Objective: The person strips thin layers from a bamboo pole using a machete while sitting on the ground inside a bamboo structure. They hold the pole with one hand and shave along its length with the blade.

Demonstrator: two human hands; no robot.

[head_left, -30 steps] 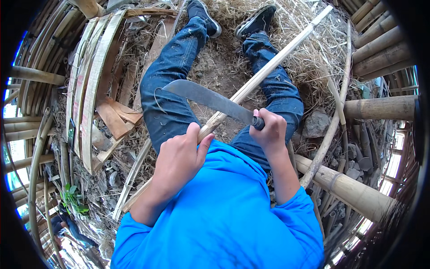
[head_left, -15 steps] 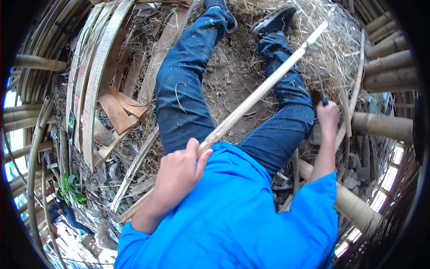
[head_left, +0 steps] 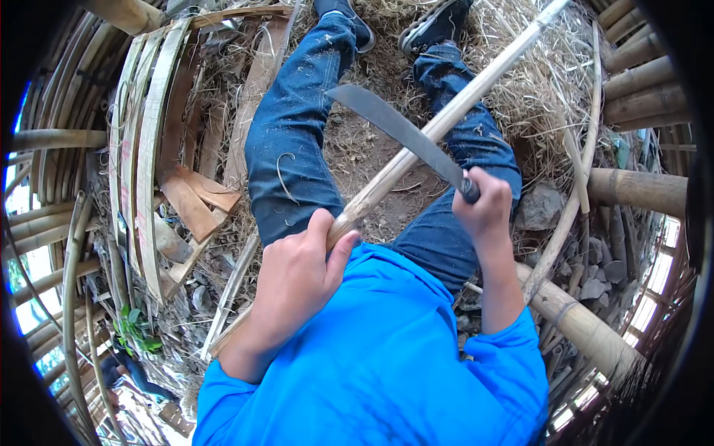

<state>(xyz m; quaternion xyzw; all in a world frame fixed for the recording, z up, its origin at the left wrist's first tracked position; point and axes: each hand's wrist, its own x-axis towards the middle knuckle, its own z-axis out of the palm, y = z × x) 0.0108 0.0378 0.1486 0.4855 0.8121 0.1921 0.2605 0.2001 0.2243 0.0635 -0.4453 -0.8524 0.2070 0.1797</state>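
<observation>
A long pale bamboo strip slants from my lap up to the far right. My left hand is wrapped round its near part, thumb along the top; the strip's tail passes under my left forearm. In my right hand is a machete, gripped by its dark handle. The machete's curved grey blade crosses over the strip about midway between my knees, its tip pointing left toward my left leg. Whether the edge touches the strip I cannot tell.
My outstretched legs in jeans lie either side of the strip. Wooden planks lean at the left. Dry straw and shavings cover the ground ahead. Thick bamboo poles stand at the right, with a stone beside my right knee.
My right hand has swung the machete inward from the far right, bringing the blade across the bamboo strip. My left hand keeps its hold, and the strip has shifted slightly.
</observation>
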